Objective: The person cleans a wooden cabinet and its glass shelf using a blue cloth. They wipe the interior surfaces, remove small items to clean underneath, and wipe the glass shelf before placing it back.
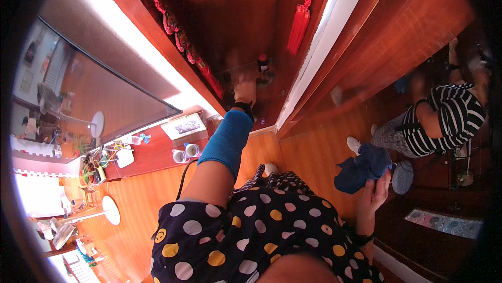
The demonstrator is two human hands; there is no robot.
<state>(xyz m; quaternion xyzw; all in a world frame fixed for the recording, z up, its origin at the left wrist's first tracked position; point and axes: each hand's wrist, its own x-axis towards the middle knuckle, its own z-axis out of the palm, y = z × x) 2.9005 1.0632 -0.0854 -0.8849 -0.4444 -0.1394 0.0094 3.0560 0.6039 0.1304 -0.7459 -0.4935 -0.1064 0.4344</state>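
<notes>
My left arm, in a blue sleeve cover [229, 138], stretches forward into a dark red-brown recess, possibly a wooden doorway or cabinet. My left hand [245, 88] is in shadow there, close to a small dark bottle with a red top [262, 62]. Blur and darkness hide its fingers, so whether it grips anything does not show. Out to the right, my right hand [375, 193] holds a crumpled dark blue cloth [362, 168]. Red tasselled hangings [298, 28] and a knotted red cord ornament [181, 42] flank the recess.
A person in a striped shirt [451, 120] is close on the right, beside a wooden door panel [400, 36]. Two mugs [186, 153] and a white-framed item [184, 126] stand on a red cabinet [153, 153] at left, below a large dark screen [110, 91]. A white pedestal fan [64, 228] stands lower left.
</notes>
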